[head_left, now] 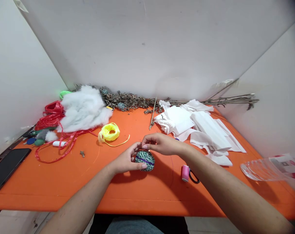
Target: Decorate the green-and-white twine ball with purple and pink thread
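The left hand grips a patterned ball over the orange table; the right hand bends its fingers in at the top, what they pinch unclear. A purple band already crosses it; fastening probably remains, pink spool beside scissors

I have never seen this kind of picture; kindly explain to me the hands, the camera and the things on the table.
There is no machine: these are a person's two bare hands, seen by a camera worn on the head, looking forward and down. The left hand holds a green-and-white ball with a purple stripe; the right hand is at its top. On the orange table lie white fluff, red ribbon, a yellow coil, white sheets, a pink spool and a phone.
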`<state>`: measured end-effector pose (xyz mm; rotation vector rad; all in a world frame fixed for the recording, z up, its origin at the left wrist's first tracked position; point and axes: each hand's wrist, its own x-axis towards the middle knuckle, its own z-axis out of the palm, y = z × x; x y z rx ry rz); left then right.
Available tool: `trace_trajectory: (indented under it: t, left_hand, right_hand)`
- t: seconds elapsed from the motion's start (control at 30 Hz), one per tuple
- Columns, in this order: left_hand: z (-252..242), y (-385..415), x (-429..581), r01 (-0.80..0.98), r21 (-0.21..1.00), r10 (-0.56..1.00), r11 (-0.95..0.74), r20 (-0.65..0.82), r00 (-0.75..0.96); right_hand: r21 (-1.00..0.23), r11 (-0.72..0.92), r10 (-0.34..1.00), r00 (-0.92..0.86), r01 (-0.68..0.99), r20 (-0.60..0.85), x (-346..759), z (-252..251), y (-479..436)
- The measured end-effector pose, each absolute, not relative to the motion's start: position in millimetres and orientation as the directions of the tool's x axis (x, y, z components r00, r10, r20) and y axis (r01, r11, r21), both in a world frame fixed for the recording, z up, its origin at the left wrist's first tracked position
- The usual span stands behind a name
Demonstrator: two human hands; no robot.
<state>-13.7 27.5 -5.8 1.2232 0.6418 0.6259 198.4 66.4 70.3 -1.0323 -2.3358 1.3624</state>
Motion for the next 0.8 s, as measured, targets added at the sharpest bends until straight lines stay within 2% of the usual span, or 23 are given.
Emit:
trace_trajectory:
  t: [0.3, 0.47, 0.6, 0.8]
  left_hand:
    - [-3.7, 28.2, -14.2, -0.073, 0.974, 0.724, 0.215, -0.109, 0.681]
    - [-3.6, 26.3, -15.7, -0.121, 0.973, 0.725, 0.197, -0.062, 0.686]
    - [-4.4, 25.6, -21.0, -0.128, 0.984, 0.713, 0.126, 0.0, 0.701]
    - [4.4, 27.1, -23.0, 0.0, 0.999, 0.67, -0.045, 0.03, 0.741]
  right_hand:
    - [-0.853, 0.283, 0.684, -0.716, 0.437, -0.14, 200.8, 71.1, 66.9]
    - [-0.852, 0.288, 0.684, -0.716, 0.438, -0.137, 199.2, 69.9, 66.1]
    - [-0.879, 0.246, 0.677, -0.721, 0.409, -0.146, 201.0, 68.7, 67.2]
    - [-0.907, 0.202, 0.664, -0.733, 0.369, -0.15, 203.0, 59.8, 72.7]
